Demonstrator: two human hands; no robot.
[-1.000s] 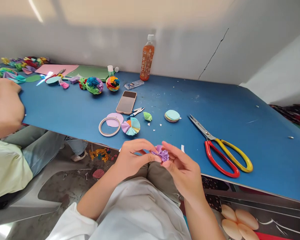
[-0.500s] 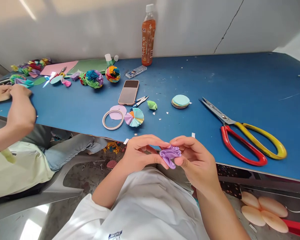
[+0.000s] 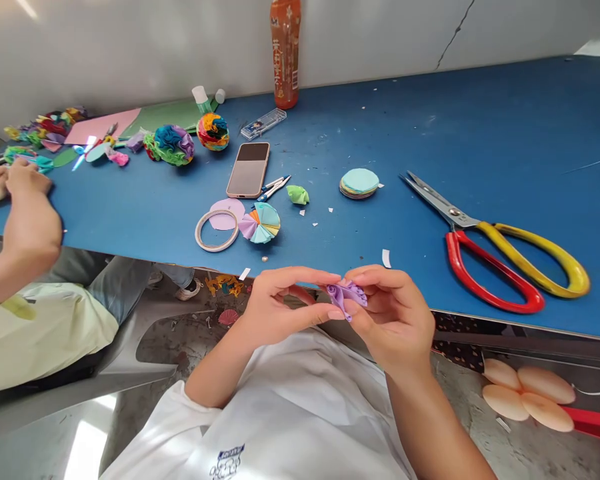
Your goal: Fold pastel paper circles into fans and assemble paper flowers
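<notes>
A crumpled, folded piece of purple paper point(image 3: 349, 298) is pinched between my two hands, just in front of the table's near edge. My left hand point(image 3: 285, 303) grips its left side between thumb and fingertips. On the right side, my right hand point(image 3: 395, 313) holds it with thumb and index finger, the other fingers curled behind. Beyond my hands lie a pleated multicoloured paper ball point(image 3: 261, 223), a roll of tape point(image 3: 200, 233) resting over a lilac paper disc point(image 3: 226, 213), a folded green paper piece point(image 3: 298, 195) and a stack of round paper discs point(image 3: 359, 181).
Large scissors point(image 3: 457, 217) with red and yellow handles lie to the right on the blue table point(image 3: 480, 133). Further back are a phone point(image 3: 249, 170), compasses point(image 3: 274, 189), ruffled paper balls point(image 3: 170, 145), a glue stick point(image 3: 201, 99) and a drink bottle point(image 3: 285, 57). Another person's arm point(image 3: 33, 220) rests at the left.
The purple paper has been turned and squeezed narrower between my fingers, its lower flap now less visible. My view has tilted downward slightly, so the table's things appear higher.
</notes>
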